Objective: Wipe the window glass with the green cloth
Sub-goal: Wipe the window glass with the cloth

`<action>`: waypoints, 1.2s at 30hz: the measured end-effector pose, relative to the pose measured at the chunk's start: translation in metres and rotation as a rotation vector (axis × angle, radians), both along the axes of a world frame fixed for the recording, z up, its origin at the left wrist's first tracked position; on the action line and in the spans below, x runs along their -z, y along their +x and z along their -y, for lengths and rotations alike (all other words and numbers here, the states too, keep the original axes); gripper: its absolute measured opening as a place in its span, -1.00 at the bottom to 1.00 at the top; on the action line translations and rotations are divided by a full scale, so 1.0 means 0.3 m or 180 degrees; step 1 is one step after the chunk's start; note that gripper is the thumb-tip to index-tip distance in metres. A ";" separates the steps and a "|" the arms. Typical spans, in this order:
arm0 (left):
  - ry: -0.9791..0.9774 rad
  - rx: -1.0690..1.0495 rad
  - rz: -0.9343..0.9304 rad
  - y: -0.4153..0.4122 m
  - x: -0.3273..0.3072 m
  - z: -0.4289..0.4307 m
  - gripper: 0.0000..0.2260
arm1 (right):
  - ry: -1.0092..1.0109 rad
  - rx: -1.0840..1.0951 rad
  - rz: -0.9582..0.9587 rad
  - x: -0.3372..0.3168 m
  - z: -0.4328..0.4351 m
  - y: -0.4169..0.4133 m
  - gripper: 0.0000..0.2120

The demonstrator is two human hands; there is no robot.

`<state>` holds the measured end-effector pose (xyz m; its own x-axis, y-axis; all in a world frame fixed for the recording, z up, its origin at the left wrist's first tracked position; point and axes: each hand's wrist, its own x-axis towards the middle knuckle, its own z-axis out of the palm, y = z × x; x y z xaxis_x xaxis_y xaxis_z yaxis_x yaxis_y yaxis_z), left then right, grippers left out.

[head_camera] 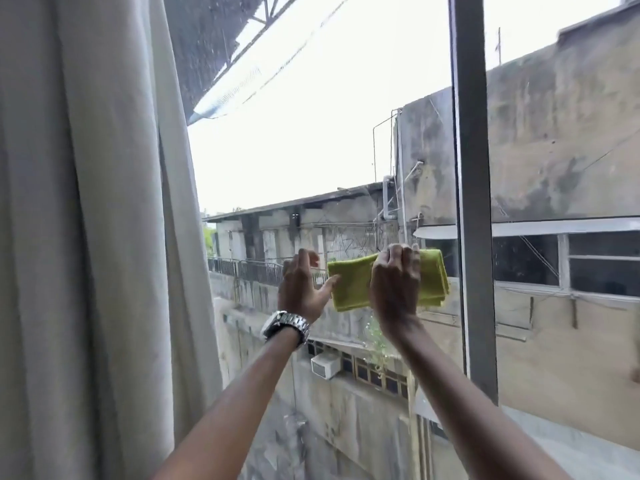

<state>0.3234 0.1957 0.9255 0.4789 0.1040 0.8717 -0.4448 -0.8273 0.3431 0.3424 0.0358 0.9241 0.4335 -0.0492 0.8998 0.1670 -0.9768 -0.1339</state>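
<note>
Right grip (394,282) clenching green cloth (353,285), left grip (301,282) released, curtain (86,220) alongside

Two bare forearms reach up from the bottom edge of the view, with no sleeves showing anywhere along their visible length. The left hand (302,284) and the right hand (394,280) are both ungloved, and no rings can be made out on the fingers that show. The only thing worn is a wristwatch (284,327) on the left wrist: a silver metal piece with a thick, polished case and a linked steel bracelet whose segments catch the light. Its dial faces away to the left and cannot be read. The right wrist carries nothing.
</note>
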 end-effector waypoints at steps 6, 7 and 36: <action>-0.0053 -0.0839 0.0859 0.115 -0.067 -0.217 -0.43 | 0.1203 -0.0497 0.0190 0.099 -0.144 0.046 -0.45; 0.0006 -0.0908 0.0833 0.147 -0.086 -0.245 -0.37 | 0.1282 -0.0582 0.0228 0.122 -0.171 0.052 -0.41; 0.0592 -0.0891 0.1470 0.386 -0.049 -0.423 -0.48 | -0.1479 -0.0911 0.1543 0.210 -0.163 0.264 -0.66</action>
